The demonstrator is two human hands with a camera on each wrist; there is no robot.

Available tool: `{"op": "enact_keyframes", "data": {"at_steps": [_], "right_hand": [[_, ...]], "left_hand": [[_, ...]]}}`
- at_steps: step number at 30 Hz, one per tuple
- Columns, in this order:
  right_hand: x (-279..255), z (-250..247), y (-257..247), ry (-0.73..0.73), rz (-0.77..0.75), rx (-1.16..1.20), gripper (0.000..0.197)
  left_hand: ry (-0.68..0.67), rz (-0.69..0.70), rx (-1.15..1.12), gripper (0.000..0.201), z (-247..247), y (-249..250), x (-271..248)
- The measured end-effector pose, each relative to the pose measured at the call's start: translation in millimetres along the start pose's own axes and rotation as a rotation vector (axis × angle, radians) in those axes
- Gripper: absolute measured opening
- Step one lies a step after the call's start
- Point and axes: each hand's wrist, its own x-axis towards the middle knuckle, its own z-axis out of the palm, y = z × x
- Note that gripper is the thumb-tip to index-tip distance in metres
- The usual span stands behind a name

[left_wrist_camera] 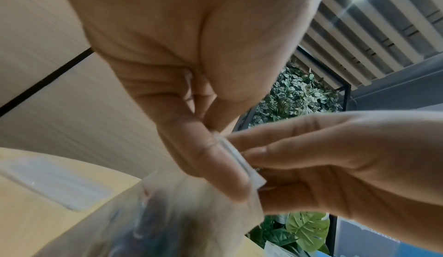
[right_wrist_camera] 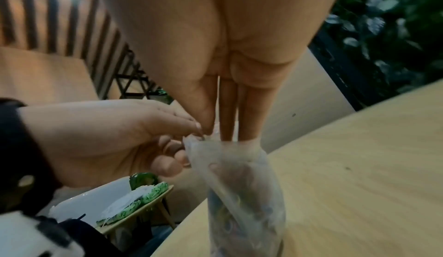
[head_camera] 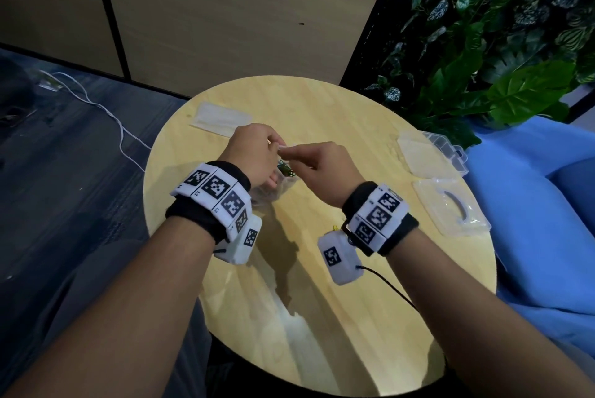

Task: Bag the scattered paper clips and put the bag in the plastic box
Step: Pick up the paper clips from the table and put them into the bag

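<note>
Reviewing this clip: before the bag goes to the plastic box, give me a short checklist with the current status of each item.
1. Clips inside clear bag: ok, coloured clips show through it.
2. Bag mouth sealed: cannot tell; left hand and right hand both pinch its top strip.
3. Stray clips on table: cannot tell; a small yellow bit shows near the right wrist.
4. Plastic box open: ok, lid lies beside it.
5. Path to box: ok.

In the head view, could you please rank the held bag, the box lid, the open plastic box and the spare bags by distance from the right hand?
1. Held bag, pinched by the right hand.
2. Open plastic box, right.
3. Box lid, near right; close to the box's distance.
4. Spare bags, far left.
</note>
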Motion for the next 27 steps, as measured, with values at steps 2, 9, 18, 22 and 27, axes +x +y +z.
{"op": "enact_keyframes", "data": {"at_steps": [2,9,18,22,27], "right_hand": [[-11.1,-7.6,1.3,0.089,-0.034,0.044,0.034],[-77.8,-0.8,62.1,-0.291,0.479,-0.436,0.041],[-98.6,52.6,53.3,-0.209,0.265,-0.557,0.023],[-97.5,57.2,50.8,-0.21,0.22,-0.573,0.025],[-91.6,43.7,49.7,-0.129,0.365,-0.243,0.025]], "left_hand": [[0.012,0.005,0.002,0.019,-1.7,-1.4,0.7],[0.007,0.002,0.005,0.021,-0.6,1.5,-1.2],[0.012,-0.012,0.013,0.022,-0.1,1.9,-2.9],[0.013,-0.015,0.007,0.022,0.4,2.7,-3.1],[-0.003,-0.017,0.008,0.023,-0.3,3.1,-4.0]]}}
